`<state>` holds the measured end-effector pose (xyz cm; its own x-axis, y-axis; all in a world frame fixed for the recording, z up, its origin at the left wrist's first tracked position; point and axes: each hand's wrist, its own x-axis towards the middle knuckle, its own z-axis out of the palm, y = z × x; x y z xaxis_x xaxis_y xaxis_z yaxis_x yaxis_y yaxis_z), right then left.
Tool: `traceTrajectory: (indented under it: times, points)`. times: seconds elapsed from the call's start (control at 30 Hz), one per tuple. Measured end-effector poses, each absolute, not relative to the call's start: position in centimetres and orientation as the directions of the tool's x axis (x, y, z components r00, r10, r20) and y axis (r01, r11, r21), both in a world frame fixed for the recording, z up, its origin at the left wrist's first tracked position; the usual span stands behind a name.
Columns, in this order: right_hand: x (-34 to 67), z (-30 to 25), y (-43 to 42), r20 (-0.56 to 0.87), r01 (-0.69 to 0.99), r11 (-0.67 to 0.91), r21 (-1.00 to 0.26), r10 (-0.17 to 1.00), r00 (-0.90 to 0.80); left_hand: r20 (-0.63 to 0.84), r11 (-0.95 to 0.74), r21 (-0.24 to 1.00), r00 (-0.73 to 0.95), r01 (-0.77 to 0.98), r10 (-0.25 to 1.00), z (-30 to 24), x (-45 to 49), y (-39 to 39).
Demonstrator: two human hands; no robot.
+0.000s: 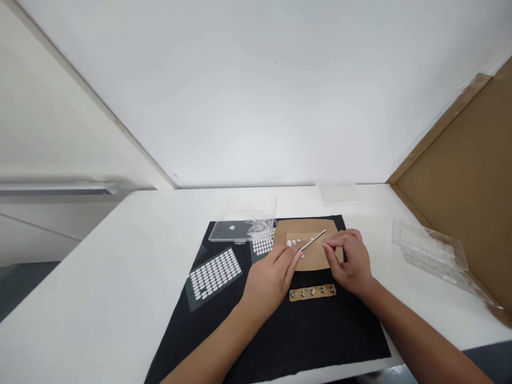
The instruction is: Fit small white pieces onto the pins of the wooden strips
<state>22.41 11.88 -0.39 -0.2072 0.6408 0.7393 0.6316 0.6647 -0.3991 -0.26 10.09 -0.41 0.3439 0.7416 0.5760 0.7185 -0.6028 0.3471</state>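
My left hand (272, 277) rests on the black mat (280, 330) and pinches the lower end of thin metal tweezers (314, 241), which slant up to the right over a tan card (310, 250). Small white pieces (293, 242) lie on the card by the tweezers. At the card's right edge my right hand (350, 261) has its fingertips pinched together; what they hold is too small to make out. A tan strip with several metal studs (312, 292) lies on the mat just in front of both hands.
A sheet of white dots (215, 273) and a smaller one (263, 247) lie on the mat's left part. A clear plastic lid (240, 230) sits behind them. A clear tray (434, 253) stands at the right by a cardboard wall (468, 176). A clear box (338, 192) stands at the back.
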Motion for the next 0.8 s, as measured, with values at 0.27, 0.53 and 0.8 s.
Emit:
traceTrajectory:
  times: [0.27,0.53,0.8]
  points:
    - [22.15,-0.34,11.66,0.753,0.719,0.616,-0.323,0.627,-0.199,0.622,-0.667,0.404,0.347,0.625,0.702,0.39,-0.01,9.51]
    - [22.30,-0.43,11.95,0.764,0.704,0.605,-0.372,0.630,-0.138,0.664,-0.639,0.457,0.241,0.619,0.708,0.32,-0.02,9.54]
    - [22.43,-0.17,11.65,0.766,0.671,0.612,-0.418,0.635,-0.102,0.695,-0.652,0.474,0.204,0.592,0.690,0.05,-0.11,9.70]
